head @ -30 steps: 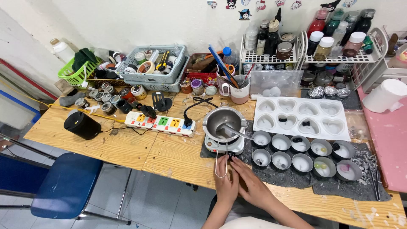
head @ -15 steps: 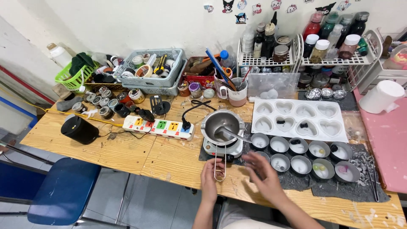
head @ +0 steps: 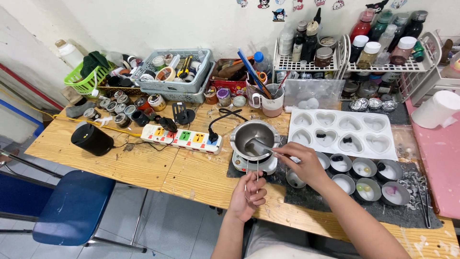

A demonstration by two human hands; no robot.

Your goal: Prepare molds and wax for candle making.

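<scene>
Wooden workbench (head: 143,165) fills the view, cartoon stickers (head: 280,13) high on the wall behind. White heart-shaped mould tray (head: 342,132) lies right of centre, white power strip (head: 181,138) with coloured sockets to the left. Between them, the steel melting pot (head: 254,136) sits on a small white hotplate (head: 253,164). Right hand (head: 304,165) pinches the spoon handle (head: 261,146) at the pot's rim. Left hand (head: 249,196) is curled closed around the pot's wire handle (head: 254,180) at the bench edge.

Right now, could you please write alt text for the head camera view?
A person's left hand grips the wire handle of a metal pot on a small heater, while the right hand holds a spoon in it.
</scene>
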